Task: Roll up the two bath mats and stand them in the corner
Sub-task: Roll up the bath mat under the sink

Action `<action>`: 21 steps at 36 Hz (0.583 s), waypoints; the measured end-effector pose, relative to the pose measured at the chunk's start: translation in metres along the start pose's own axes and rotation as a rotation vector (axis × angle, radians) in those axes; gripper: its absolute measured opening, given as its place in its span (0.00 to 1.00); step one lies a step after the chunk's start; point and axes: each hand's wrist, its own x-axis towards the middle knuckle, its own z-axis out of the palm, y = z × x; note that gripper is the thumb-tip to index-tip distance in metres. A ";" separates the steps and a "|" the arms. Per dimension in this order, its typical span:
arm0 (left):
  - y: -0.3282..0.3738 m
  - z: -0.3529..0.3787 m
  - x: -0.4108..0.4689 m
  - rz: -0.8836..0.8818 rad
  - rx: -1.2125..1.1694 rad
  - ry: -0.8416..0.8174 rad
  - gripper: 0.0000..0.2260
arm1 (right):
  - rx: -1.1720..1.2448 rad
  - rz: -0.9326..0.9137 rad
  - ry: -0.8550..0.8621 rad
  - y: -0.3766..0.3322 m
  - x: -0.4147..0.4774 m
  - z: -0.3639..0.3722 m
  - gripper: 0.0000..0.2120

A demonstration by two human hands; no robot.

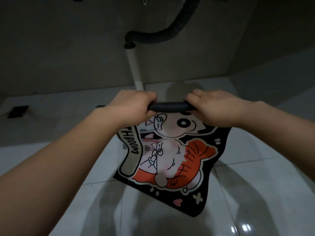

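Observation:
A black bath mat [170, 160] with a cartoon print in orange, pink and white lies on the pale tiled floor in the middle of the view. Its far edge is curled over into a thin black roll [168, 106]. My left hand [134, 106] grips the left part of that roll and my right hand [214, 106] grips the right part, knuckles up. The rest of the mat still lies flat toward me. Only this one mat is in view.
A white drain pipe [134, 70] rises from the floor just behind the roll and joins a dark corrugated hose [163, 34] overhead. Grey walls meet in a corner at the back right. A small dark floor drain [17, 111] sits at the far left.

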 end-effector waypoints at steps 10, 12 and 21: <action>0.003 0.008 -0.001 0.060 -0.079 -0.082 0.21 | -0.050 -0.014 -0.015 -0.009 0.004 0.003 0.17; 0.005 0.006 -0.003 0.097 -0.047 -0.092 0.20 | -0.072 -0.078 0.029 -0.007 0.003 0.004 0.24; 0.003 0.014 0.000 0.040 -0.074 -0.053 0.12 | 0.018 -0.053 0.051 -0.006 0.004 0.007 0.15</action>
